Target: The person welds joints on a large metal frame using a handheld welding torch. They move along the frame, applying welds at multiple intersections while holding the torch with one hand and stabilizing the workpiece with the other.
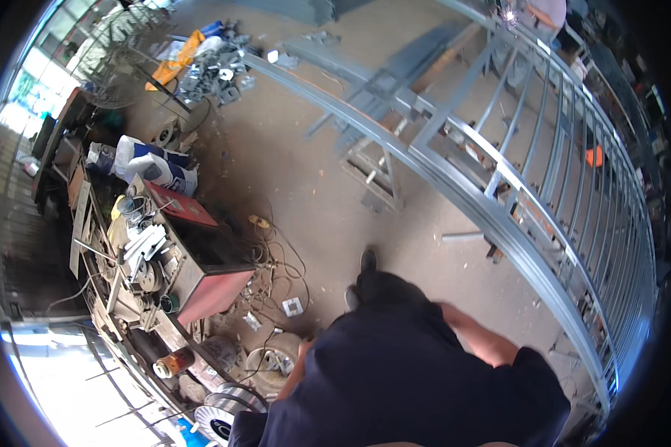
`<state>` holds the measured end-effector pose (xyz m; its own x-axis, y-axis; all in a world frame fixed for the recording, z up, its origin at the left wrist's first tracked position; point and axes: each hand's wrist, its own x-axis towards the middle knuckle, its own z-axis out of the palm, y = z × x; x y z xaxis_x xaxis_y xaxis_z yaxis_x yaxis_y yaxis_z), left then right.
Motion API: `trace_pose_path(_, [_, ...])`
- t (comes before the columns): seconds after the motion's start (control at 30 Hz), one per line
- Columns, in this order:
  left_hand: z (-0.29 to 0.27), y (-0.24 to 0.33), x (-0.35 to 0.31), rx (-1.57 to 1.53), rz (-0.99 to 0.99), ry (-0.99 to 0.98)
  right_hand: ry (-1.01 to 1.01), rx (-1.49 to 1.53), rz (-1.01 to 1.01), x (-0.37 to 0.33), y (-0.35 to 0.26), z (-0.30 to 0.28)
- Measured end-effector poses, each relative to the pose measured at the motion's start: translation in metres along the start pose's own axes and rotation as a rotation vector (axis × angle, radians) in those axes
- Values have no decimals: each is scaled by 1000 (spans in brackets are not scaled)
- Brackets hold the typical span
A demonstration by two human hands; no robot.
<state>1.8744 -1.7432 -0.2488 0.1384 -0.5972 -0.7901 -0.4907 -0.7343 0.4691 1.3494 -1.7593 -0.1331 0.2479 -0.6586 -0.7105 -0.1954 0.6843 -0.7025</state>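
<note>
My left hand (306, 347) hangs low beside my dark shirt, which covers most of it. Its fingers do not show clearly, so whether it holds anything is unclear. Closest to it is a round tub (274, 365) with scraps inside. On the other side, my bare right forearm (479, 337) bends inward across my body. The right hand itself is largely hidden at my waist, fingers unseen. Right of that arm stands a long grey metal frame (492, 216) with many bars, some distance from the hand.
A cluttered workbench (173, 287) with a red-sided cabinet (215, 295) runs along the left. Tangled cables (279, 272) and a white square plate (293, 307) lie on the floor. Metal brackets (220, 71) are heaped at the far left. At the far right is another person (548, 15) near bright sparks.
</note>
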Motion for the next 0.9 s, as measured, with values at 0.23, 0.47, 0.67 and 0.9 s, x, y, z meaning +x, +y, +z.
trace_pose_path(0.23, [-27, 47, 50, 189, 81, 0, 158, 652, -149, 61, -133, 0])
trace_pose_path(0.47, [-71, 137, 102, 264, 199, 55, 382, -123, -20, 93, -129, -35])
trace_pose_path(0.67, [-83, 262, 117, 275, 67, -26, 474, -635, 203, 127, -74, -36])
trace_pose_path(0.9, [-107, 324, 181, 486, 159, -95, 709, -408, 119, 194, -13, -13])
